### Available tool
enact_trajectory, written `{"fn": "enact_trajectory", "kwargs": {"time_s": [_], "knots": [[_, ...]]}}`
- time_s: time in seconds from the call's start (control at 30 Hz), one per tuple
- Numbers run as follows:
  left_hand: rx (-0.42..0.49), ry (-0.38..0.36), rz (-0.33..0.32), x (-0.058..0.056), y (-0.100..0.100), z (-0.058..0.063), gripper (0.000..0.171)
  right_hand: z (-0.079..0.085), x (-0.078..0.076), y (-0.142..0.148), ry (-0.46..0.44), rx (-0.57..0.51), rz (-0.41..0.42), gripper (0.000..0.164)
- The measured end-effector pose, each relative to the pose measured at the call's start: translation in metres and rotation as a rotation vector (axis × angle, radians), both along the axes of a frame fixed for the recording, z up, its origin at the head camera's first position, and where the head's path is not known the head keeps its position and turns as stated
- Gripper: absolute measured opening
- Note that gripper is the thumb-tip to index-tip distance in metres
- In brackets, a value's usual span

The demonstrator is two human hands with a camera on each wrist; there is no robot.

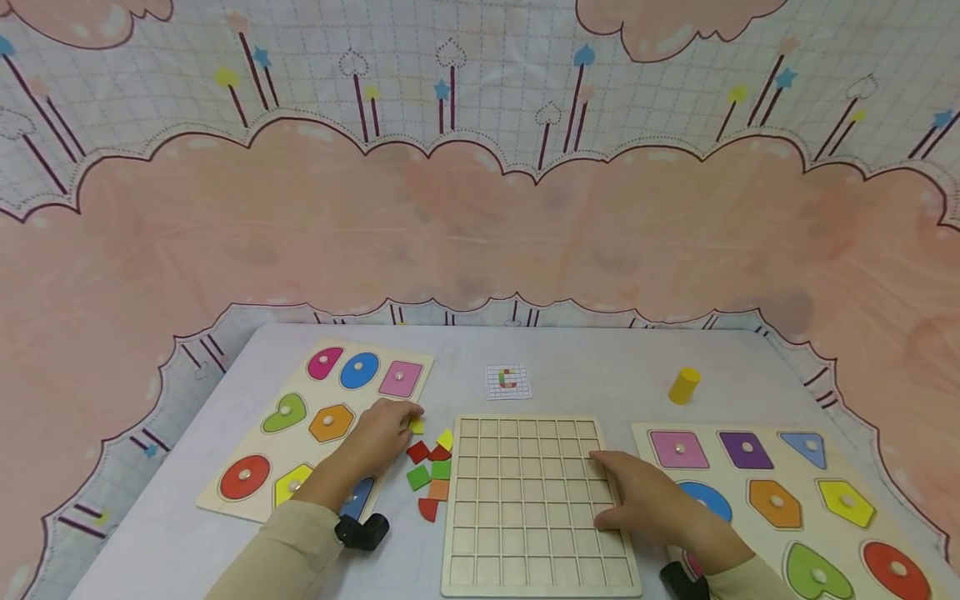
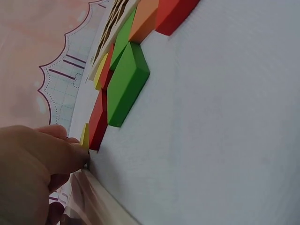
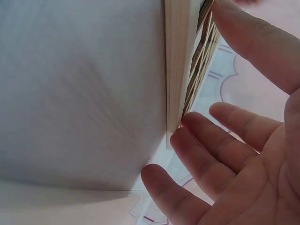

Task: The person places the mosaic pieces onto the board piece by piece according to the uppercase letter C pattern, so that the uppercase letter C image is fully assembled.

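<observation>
My left hand point(image 1: 381, 435) is at the left of the loose blocks, thumb and fingertips pinching a small yellow block point(image 2: 84, 137), which the fingers partly hide. Beside it lie a red block point(image 2: 98, 121) and a green block point(image 2: 126, 86), flat on the white cloth. A wooden grid board point(image 1: 536, 500) with bare square cells stands in the middle. On its right edge rests my right hand point(image 1: 648, 500), thumb and fingers spread and loosely bent; the right wrist view shows fingertips along the board's side point(image 3: 177, 70).
Shape puzzle boards with knobbed pieces lie at left point(image 1: 251, 433) and right point(image 1: 738, 475). Behind the grid are a small pattern card point(image 1: 508, 382) and a yellow cylinder point(image 1: 685, 386). An orange block point(image 1: 438, 490) and a red rounded block point(image 1: 428, 509) sit beside the grid's left edge.
</observation>
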State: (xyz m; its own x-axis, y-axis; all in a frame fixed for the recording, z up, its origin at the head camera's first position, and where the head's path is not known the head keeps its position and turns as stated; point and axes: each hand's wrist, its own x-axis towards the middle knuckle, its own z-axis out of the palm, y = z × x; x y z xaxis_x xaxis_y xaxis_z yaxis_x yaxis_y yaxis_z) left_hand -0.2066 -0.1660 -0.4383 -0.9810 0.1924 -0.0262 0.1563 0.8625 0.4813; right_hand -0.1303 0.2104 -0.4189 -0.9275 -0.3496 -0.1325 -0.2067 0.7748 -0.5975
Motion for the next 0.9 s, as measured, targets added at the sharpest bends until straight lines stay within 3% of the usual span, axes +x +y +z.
{"fn": "enact_trajectory", "kwargs": {"time_s": [0.23,0.47,0.7,0.9], "knots": [[-0.034,0.000,0.006,-0.002,-0.001,-0.001,0.031,0.000,0.001,-0.001,0.009,-0.001,0.003,0.082],[-0.082,0.050,-0.040,0.002,0.005,0.001,0.039,0.001,0.001,-0.001,0.010,0.006,-0.013,0.079],[-0.004,-0.015,-0.073,0.006,0.012,0.005,0.033,0.000,0.001,-0.001,-0.004,-0.005,-0.029,0.078],[-0.006,-0.037,-0.068,0.007,0.013,0.005,0.034,0.000,0.002,-0.002,-0.012,-0.011,-0.039,0.079]]}}
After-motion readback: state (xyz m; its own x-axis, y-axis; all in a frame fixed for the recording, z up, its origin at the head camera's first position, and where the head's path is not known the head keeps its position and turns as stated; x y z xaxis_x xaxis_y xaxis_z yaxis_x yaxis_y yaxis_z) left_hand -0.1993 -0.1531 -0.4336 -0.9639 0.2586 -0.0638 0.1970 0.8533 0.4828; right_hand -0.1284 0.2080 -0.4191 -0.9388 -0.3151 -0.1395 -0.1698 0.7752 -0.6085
